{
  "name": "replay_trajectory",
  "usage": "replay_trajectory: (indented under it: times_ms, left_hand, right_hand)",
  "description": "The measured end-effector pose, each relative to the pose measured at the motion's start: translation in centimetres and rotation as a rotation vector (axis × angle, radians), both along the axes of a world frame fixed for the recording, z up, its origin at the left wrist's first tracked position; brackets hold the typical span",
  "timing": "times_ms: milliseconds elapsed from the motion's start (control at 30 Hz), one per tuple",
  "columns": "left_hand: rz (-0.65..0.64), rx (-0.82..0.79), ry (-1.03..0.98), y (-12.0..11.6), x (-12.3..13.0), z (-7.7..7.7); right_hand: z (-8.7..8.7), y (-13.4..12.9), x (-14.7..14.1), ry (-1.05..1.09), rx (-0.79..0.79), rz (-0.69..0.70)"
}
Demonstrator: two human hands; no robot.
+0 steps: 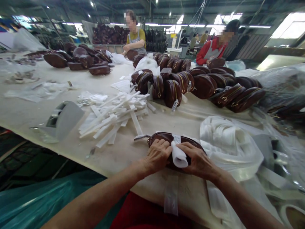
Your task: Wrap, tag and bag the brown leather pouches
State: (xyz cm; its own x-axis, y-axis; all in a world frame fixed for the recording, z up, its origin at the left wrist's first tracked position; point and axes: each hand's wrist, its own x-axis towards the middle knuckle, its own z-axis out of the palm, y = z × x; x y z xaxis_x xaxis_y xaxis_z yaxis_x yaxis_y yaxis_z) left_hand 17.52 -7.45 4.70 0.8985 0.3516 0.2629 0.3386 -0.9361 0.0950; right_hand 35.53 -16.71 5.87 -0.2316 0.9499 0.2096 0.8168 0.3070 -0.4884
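Note:
A dark brown leather bag (164, 136) lies on the table in front of me, with a strap stretching out to its left. A rolled piece of white foam sheet (179, 157) lies across the middle of the bag, a clear strip (176, 138) at its far end. On the bag's left side my left hand (158, 154) is closed, its curled fingers gripping the bag beside the roll. My right hand (196, 159) reaches over the bag's right side, fingers bent against the roll. Its thumb is mostly hidden.
White foam strips (116, 117) are heaped to the left, behind a tape dispenser (62, 119). Finished-looking brown bags (172, 92) stand farther back. A white foam bundle (221, 136) sits at right. Two people (137, 39) handle bags across the table. A clear strip (171, 195) hangs over the near edge.

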Motion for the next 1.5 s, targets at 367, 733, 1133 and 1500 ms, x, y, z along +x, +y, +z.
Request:
replay_trajectory:
  times_ms: [367,733,1133,1500]
  left_hand:
    - [-0.119,0.138,-0.065,-1.5,-0.4,-0.3]
    - [-0.066,0.065,-0.196,-2.1,1.4,0.1]
    - [-0.095,0.202,-0.267,-2.3,0.3,-2.0]
    - [-0.164,-0.119,0.123,0.4,1.1,0.6]
  right_hand:
    - [-0.1,-0.7,0.4,0.053,0.0,0.013]
    - [0.3,-0.4,1.8,0.394,-0.132,-0.041]
    - [-1.8,-0.1,0.9,0.635,-0.144,-0.409]
    - [0.1,1.3,0.5,0.75,-0.314,-0.538]
